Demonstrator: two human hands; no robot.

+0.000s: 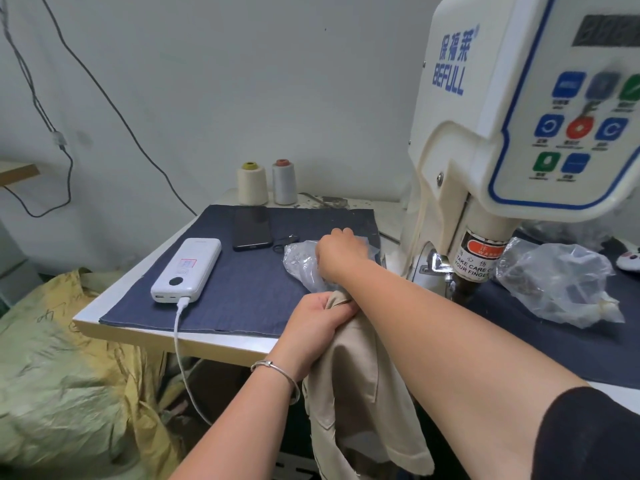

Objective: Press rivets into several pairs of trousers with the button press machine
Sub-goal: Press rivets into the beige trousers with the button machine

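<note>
Beige trousers (360, 386), bunched, hanging

A white power bank (187, 270) with its white cable (180, 344) plugged in is laid on the dark blue cloth (242, 292) covering the table (138, 336). A black phone (251, 227) is placed just beside it. Two thread cones, cream (251, 183) and grey (284, 181), are stood upright by the wall. A yellow-green sack (65, 375) is seen beside the table.
</note>
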